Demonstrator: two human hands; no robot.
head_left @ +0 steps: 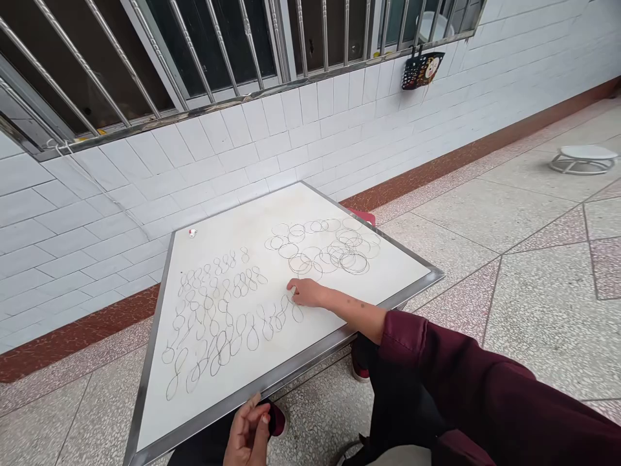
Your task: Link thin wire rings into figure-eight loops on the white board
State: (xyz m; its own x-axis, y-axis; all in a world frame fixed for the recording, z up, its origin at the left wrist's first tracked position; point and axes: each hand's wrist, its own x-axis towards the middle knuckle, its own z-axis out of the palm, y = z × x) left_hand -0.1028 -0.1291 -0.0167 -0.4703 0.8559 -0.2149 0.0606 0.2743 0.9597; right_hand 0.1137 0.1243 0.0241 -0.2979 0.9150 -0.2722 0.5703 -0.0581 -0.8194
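A thin, dark, twisted wire-like loop (pixel 293 314) lies on the white, metal-edged table (pixel 262 217), beneath the right hand (pixel 306 293), whose bent fingers' grip I cannot tell. Careless dragging could tangle neighbouring loops (pixel 247 341). At the table's near edge, the left hand (pixel 246 433) half-curls, its hold unclear.

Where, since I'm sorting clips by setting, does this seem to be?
Probably a courtyard or covered walkway beside a building: barred windows above a white-tiled wall, with speckled paving alongside.
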